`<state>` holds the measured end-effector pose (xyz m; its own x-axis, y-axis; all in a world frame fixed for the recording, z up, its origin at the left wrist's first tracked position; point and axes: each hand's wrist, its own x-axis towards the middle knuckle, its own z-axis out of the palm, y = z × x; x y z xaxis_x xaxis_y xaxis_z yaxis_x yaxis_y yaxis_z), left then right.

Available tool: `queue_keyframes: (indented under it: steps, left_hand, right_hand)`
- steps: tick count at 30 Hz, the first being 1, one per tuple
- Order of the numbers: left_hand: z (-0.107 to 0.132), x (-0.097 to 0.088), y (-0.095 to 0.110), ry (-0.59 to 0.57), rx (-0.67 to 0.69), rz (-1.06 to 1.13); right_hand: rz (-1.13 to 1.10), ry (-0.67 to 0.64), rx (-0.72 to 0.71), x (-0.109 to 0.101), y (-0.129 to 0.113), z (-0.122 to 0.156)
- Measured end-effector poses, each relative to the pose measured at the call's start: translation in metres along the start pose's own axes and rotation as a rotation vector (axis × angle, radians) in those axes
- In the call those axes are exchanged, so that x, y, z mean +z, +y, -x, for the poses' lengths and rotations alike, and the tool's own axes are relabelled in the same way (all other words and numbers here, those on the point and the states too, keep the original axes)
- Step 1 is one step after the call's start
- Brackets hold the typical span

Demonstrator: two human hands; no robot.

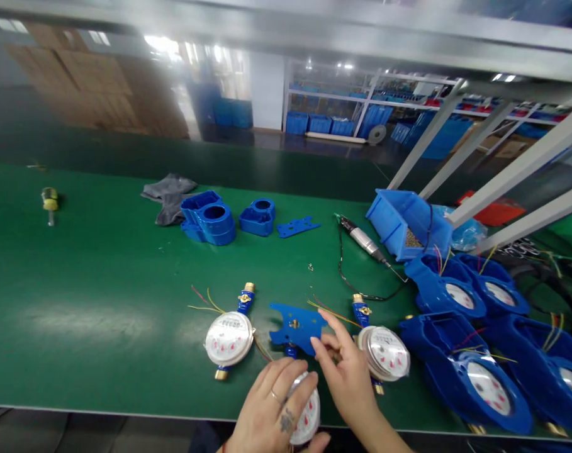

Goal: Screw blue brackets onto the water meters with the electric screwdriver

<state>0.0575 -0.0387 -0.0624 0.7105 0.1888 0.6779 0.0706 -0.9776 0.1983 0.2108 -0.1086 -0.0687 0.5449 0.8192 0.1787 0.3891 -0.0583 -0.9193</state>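
The left hand point(274, 406) is curled over a round water meter point(309, 415) at the counter's point(125, 352) near edge. The right hand point(349, 371), thumb and forefinger slightly parted, grips the edge of a flat blue bracket plate point(299, 328) lying over that meter's pipe (a brass fitting point(294, 324) shows through it). Other meters flank both hands, the left one point(229, 338) well clear and the right one point(387, 353) just beside.
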Motion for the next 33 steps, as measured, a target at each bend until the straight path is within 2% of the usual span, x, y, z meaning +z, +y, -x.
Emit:
queue_keyframes:
  steps: [3,9,12,15,18,24,33]
  left_hand:
    - [0.007,-0.006,-0.008,-0.05,-0.006,-0.005]
    - [0.014,-0.011,-0.02,-0.127,0.053,-0.071]
    - [0.013,-0.012,-0.019,-0.15,0.052,-0.072]
    - [0.013,-0.013,-0.016,-0.188,-0.03,-0.028]
    - [0.014,-0.011,-0.017,-0.146,-0.093,0.002]
    - [0.012,-0.013,-0.023,-0.18,0.011,-0.072]
    - [0.008,-0.008,-0.014,-0.144,-0.059,-0.019]
  right_hand:
    - [-0.018,-0.043,0.002,0.0,0.006,0.005]
    - [0.142,-0.018,-0.091,-0.001,0.008,0.012]
    - [0.093,-0.044,0.013,0.002,0.011,0.01]
    - [-0.04,-0.044,0.217,0.007,0.015,0.005]
    - [-0.124,-0.038,0.342,0.011,0.019,0.002]
    - [-0.156,-0.027,0.41,0.013,0.017,-0.003]
    - [-0.19,-0.053,0.435,0.013,0.013,-0.009]
